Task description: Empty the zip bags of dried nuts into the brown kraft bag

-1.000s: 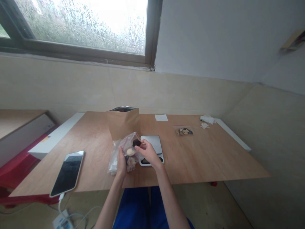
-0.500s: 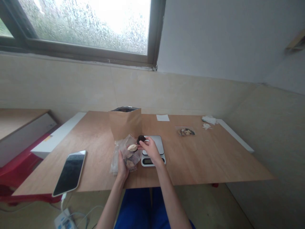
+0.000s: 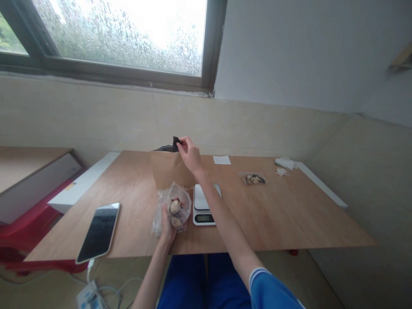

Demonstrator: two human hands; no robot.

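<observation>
My left hand (image 3: 168, 227) grips a clear plastic bag (image 3: 184, 201) with pale and dark dried pieces (image 3: 174, 207) inside, its mouth spread wide. Beneath it lie more clear bags (image 3: 157, 219). My right hand (image 3: 190, 154) pinches a dark, flat dried piece (image 3: 175, 144) at the rim of an upright brown paper pouch (image 3: 167, 167), whose top is open; the pouch's contents are hidden from here. Under my right forearm sits a white kitchen scale (image 3: 200, 199) with a metal plate, partly covered by the arm.
A phone (image 3: 99, 231) on a charging cable lies at the table's left, with a power strip (image 3: 90, 296) below. On the right are a filled clear bag (image 3: 252, 178), a white paper (image 3: 222, 160) and crumpled white items (image 3: 285, 163). A wall stands behind the table (image 3: 273, 219).
My right hand has moved from the plastic bag up and away to the pouch's rim, carrying the dark piece. The left hand stays at the bag; a pale piece has settled inside it.
</observation>
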